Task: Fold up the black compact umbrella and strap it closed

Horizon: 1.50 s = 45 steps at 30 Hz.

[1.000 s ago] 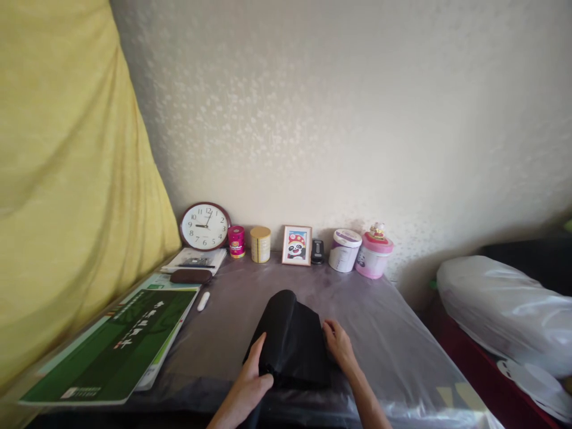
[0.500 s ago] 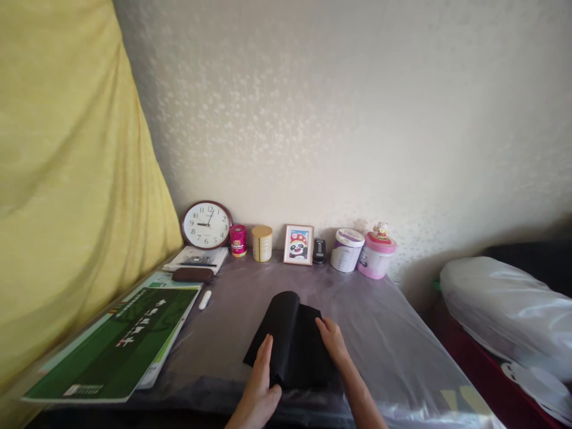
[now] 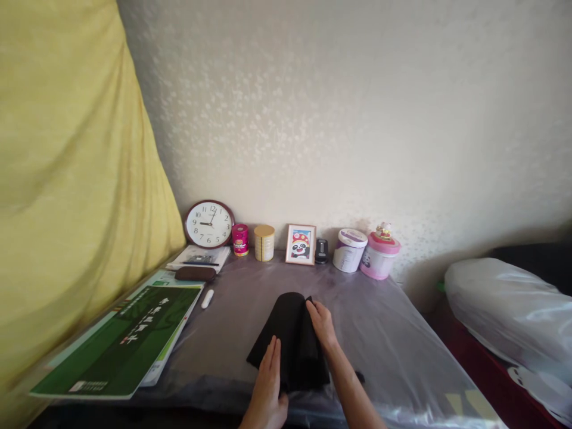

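A folded black sheet, which looks like cloth (image 3: 288, 328), lies near the front edge of the table with a rounded fold on its left part. My left hand (image 3: 268, 384) rests against its lower left side, fingers stretched out and thumb apart. At the upper right edge, my right hand (image 3: 320, 325) is closed on the black cloth and holds that side raised toward the middle. A small dark end (image 3: 360, 376) shows just right of my right forearm; I cannot tell whether it belongs to the cloth.
Left on the table (image 3: 384, 333) are a green book (image 3: 120, 345), a brown case (image 3: 195, 273) and a white stick-like object (image 3: 207, 299). Along the wall stand a clock (image 3: 210, 224), a picture frame (image 3: 301, 245), a black stapler-like object (image 3: 321, 251) and several tubs (image 3: 350, 251).
My right hand has moved left and up with the right side of the black cloth, folding it inward. My left hand stays against the left side. The view has shifted slightly.
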Each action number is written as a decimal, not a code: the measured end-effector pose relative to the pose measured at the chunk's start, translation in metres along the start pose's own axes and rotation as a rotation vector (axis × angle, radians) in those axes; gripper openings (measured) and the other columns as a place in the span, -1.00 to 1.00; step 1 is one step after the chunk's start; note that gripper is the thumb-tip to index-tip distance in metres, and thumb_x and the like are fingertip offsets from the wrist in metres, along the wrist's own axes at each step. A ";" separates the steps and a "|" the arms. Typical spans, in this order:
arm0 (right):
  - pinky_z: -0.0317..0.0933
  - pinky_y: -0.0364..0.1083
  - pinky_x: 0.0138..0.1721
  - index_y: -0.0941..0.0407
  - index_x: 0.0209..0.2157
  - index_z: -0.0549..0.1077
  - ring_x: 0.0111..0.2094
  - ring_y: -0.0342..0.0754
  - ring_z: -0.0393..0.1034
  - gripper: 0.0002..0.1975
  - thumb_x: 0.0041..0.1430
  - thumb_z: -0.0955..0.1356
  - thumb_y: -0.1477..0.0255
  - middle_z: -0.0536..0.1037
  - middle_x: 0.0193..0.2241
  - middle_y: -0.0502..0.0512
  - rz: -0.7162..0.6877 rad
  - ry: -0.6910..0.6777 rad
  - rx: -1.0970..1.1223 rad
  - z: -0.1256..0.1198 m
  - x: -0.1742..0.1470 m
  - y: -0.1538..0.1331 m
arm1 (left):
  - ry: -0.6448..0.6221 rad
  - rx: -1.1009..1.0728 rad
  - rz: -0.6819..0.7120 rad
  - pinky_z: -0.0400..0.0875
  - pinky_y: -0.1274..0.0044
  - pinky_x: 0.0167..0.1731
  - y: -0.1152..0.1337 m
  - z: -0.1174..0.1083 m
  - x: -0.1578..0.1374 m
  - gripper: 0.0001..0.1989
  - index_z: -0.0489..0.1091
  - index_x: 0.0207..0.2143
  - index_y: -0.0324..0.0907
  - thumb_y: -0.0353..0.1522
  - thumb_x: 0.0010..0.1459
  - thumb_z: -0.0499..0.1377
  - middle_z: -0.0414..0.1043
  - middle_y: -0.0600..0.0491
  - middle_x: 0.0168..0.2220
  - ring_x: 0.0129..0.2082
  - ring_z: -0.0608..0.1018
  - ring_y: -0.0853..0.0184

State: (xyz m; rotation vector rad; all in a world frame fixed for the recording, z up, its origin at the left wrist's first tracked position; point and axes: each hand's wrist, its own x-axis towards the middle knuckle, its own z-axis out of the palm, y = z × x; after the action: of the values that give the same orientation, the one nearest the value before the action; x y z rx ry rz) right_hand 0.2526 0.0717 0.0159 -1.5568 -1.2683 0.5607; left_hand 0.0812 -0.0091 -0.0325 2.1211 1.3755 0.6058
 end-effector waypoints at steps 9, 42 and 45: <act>0.22 -0.11 -0.21 0.35 -0.11 0.34 -0.22 0.02 0.41 -0.59 0.12 0.21 0.33 0.51 -0.29 0.28 0.117 -0.030 -0.079 0.044 0.007 -0.014 | -0.050 0.082 -0.068 -0.19 0.45 0.23 0.008 -0.005 0.001 -0.12 -0.11 0.19 -0.55 -0.63 -0.31 -0.01 -0.35 -0.21 0.26 0.27 -0.17 0.22; 0.10 -0.14 -0.03 0.07 -0.25 0.47 -0.11 -0.14 0.27 -0.78 0.24 0.20 0.40 0.51 -0.28 -0.02 -0.644 -0.391 -0.192 0.034 -0.042 -0.013 | 0.228 0.645 0.265 0.26 0.38 0.05 -0.040 0.034 0.001 -0.29 -0.02 0.21 -0.28 -0.64 -0.07 -0.13 -0.06 -0.11 0.22 0.18 0.13 0.10; -0.08 -0.03 0.12 0.09 -0.24 0.46 0.00 -0.11 0.21 -0.77 0.25 0.19 0.43 0.51 -0.22 -0.02 -0.689 -0.377 -0.223 0.038 -0.031 0.000 | 0.212 0.633 0.210 0.20 0.41 0.09 -0.036 0.031 0.001 -0.26 -0.08 0.22 -0.32 -0.67 -0.09 -0.15 -0.15 -0.11 0.24 0.20 0.07 0.13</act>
State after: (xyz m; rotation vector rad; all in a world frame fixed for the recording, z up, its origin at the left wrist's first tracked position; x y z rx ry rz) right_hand 0.2108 0.0588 -0.0060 -1.0952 -2.0890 0.2704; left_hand 0.0769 -0.0021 -0.0794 2.7961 1.6279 0.5319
